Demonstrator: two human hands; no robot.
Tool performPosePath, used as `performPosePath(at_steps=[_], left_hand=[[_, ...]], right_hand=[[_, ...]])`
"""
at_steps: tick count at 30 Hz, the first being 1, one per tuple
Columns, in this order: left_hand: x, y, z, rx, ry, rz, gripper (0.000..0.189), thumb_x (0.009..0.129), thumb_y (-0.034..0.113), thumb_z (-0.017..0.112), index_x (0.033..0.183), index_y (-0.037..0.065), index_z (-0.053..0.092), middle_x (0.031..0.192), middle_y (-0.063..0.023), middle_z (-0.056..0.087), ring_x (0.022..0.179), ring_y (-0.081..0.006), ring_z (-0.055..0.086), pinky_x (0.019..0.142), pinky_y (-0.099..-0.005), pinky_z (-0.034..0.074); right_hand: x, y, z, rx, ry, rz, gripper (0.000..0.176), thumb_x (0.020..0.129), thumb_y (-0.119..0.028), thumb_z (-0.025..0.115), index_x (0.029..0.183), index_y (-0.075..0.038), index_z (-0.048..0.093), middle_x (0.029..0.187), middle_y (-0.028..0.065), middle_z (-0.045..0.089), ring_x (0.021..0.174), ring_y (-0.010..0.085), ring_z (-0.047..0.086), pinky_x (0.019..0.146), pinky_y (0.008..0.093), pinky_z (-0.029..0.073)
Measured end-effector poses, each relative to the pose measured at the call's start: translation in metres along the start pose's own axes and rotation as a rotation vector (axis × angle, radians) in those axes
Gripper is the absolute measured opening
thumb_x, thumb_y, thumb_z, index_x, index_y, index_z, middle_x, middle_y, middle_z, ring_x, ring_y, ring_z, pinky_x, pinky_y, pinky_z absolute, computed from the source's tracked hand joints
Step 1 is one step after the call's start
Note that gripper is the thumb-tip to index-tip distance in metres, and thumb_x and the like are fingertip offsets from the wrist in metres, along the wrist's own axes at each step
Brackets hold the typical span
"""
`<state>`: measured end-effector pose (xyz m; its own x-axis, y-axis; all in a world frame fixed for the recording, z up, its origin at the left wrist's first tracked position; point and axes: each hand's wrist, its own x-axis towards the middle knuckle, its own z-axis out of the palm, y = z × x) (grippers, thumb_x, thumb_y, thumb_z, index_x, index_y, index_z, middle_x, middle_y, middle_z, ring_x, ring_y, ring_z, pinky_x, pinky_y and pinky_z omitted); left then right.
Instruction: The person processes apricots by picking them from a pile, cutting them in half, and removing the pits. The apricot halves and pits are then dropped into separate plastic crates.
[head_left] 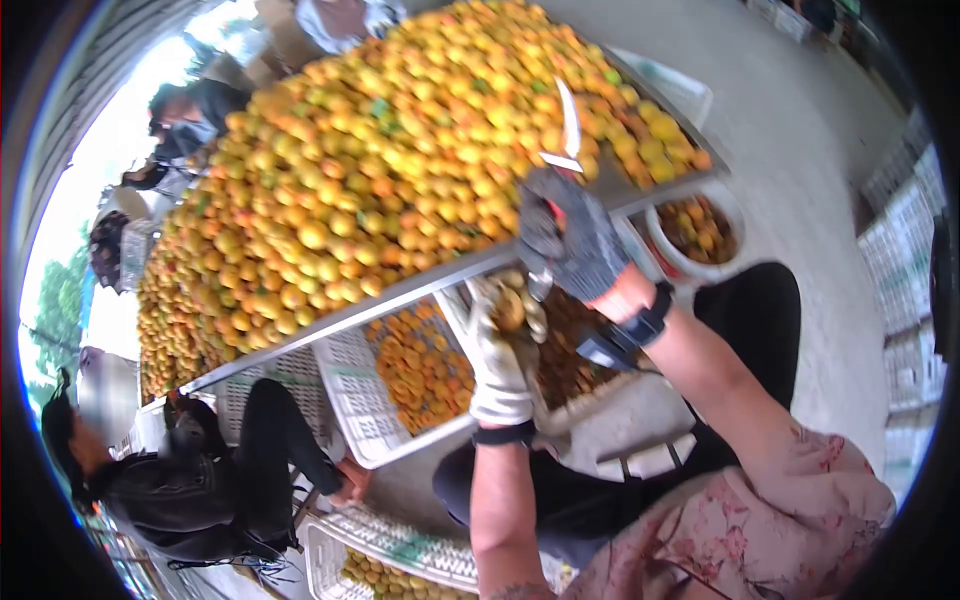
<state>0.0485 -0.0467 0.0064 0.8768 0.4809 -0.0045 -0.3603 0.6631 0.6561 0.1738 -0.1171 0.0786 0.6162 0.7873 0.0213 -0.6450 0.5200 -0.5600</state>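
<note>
My left hand point(500, 350), in a white glove, is closed around an apricot point(508, 312) just below the table's metal edge. My right hand point(572, 235), in a dark grey glove, grips a curved-bladed knife point(571, 118) whose blade points up and away over the table. A short pale piece crosses near the blade's base, and a bit of red shows between the fingers. The handle is mostly hidden in the fist. Right beside the left hand, the right hand hovers slightly above it. Beneath both hands is a container of dark brown pieces point(572, 360).
A large apricot heap point(400, 150) covers the metal-edged table point(330, 322). A white crate point(365, 425) of orange apricot pieces stands left of my hands; a white bucket point(738, 225) stands right. A person in black point(180, 495) sits at left, others behind. Crates point(900, 250) are stacked far right.
</note>
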Motion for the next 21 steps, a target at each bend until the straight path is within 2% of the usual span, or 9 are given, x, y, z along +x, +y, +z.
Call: performPosePath(at_steps=[1, 2, 3, 8, 10, 13, 18, 20, 21], left_hand=[[0.001, -0.004, 0.008, -0.043, 0.086, -0.027, 0.033, 0.09, 0.042, 0.055, 0.099, 0.01, 0.055, 0.088, -0.0054, 0.061, 0.076, -0.0181, 0.061, 0.056, -0.0256, 0.051], [0.005, -0.007, 0.011, -0.079, 0.163, -0.04, 0.036, 0.09, 0.045, 0.054, 0.099, 0.01, 0.055, 0.089, -0.0056, 0.061, 0.076, -0.0179, 0.061, 0.055, -0.0252, 0.051], [0.007, -0.005, 0.006, -0.242, 0.029, -0.202, 0.041, 0.091, 0.05, 0.051, 0.098, 0.01, 0.056, 0.09, -0.0051, 0.061, 0.075, -0.0171, 0.061, 0.054, -0.0247, 0.051], [0.02, -0.018, 0.024, -0.133, 0.239, -0.048, 0.038, 0.095, 0.047, 0.042, 0.103, 0.011, 0.052, 0.086, -0.0033, 0.058, 0.062, -0.0157, 0.057, 0.047, -0.0263, 0.046], [0.021, -0.023, 0.028, -0.098, 0.302, 0.005, 0.034, 0.098, 0.043, 0.038, 0.102, 0.012, 0.05, 0.081, -0.0027, 0.056, 0.053, -0.0152, 0.052, 0.042, -0.0269, 0.042], [0.018, -0.024, 0.037, -0.008, 0.28, -0.016, 0.042, 0.096, 0.046, 0.044, 0.116, 0.01, 0.05, 0.1, -0.0054, 0.06, 0.088, -0.0189, 0.061, 0.073, -0.0302, 0.054], [0.022, -0.03, 0.036, -0.022, 0.359, 0.053, 0.041, 0.096, 0.043, 0.046, 0.116, 0.007, 0.05, 0.109, -0.01, 0.057, 0.104, -0.0209, 0.056, 0.093, -0.0382, 0.046], [0.022, -0.032, 0.034, -0.029, 0.325, 0.078, 0.038, 0.096, 0.039, 0.046, 0.115, 0.006, 0.051, 0.11, -0.0096, 0.057, 0.102, -0.0206, 0.056, 0.092, -0.0374, 0.046], [0.021, -0.032, 0.037, -0.029, 0.328, 0.076, 0.038, 0.096, 0.039, 0.046, 0.115, 0.006, 0.051, 0.11, -0.0096, 0.057, 0.102, -0.0206, 0.056, 0.092, -0.0374, 0.046]], right_hand=[[0.0, 0.001, -0.003, -0.004, -0.103, -0.025, 0.024, 0.094, -0.029, 0.049, 0.076, -0.014, 0.046, 0.054, -0.0045, 0.037, 0.041, 0.0081, 0.035, 0.041, 0.0249, 0.033], [-0.005, 0.0, 0.005, -0.077, 0.011, -0.056, 0.023, 0.093, -0.026, 0.051, 0.075, -0.013, 0.047, 0.053, -0.0042, 0.038, 0.04, 0.0084, 0.036, 0.04, 0.0251, 0.034], [-0.005, 0.004, 0.004, -0.085, 0.042, -0.069, 0.021, 0.093, -0.025, 0.052, 0.076, -0.013, 0.048, 0.053, -0.0042, 0.039, 0.04, 0.0084, 0.037, 0.04, 0.0249, 0.034], [-0.004, 0.007, 0.0, -0.128, 0.181, -0.168, 0.016, 0.091, -0.023, 0.055, 0.082, -0.009, 0.054, 0.053, -0.0034, 0.042, 0.04, 0.0079, 0.04, 0.038, 0.0242, 0.035], [-0.001, 0.008, -0.009, 0.002, 0.124, -0.186, 0.01, 0.086, -0.014, 0.065, 0.093, -0.007, 0.064, 0.062, -0.0033, 0.055, 0.046, 0.0054, 0.049, 0.039, 0.0207, 0.038], [0.001, 0.016, -0.019, 0.149, 0.014, -0.29, 0.023, 0.086, -0.003, 0.063, 0.109, -0.004, 0.062, 0.087, 0.0038, 0.065, 0.079, 0.0103, 0.062, 0.067, 0.0209, 0.051], [-0.001, 0.027, -0.022, -0.129, 0.158, -0.367, 0.028, 0.083, -0.003, 0.066, 0.111, -0.002, 0.06, 0.088, 0.0059, 0.065, 0.08, 0.012, 0.063, 0.072, 0.0229, 0.053], [0.002, 0.027, -0.032, 0.431, -0.076, -0.236, 0.025, 0.083, -0.004, 0.066, 0.107, -0.002, 0.061, 0.085, 0.0053, 0.065, 0.074, 0.01, 0.062, 0.066, 0.0217, 0.052], [0.004, 0.026, -0.034, 0.336, -0.014, -0.178, 0.018, 0.084, -0.006, 0.065, 0.102, -0.003, 0.062, 0.081, 0.0032, 0.064, 0.065, 0.0083, 0.06, 0.055, 0.0201, 0.049]])
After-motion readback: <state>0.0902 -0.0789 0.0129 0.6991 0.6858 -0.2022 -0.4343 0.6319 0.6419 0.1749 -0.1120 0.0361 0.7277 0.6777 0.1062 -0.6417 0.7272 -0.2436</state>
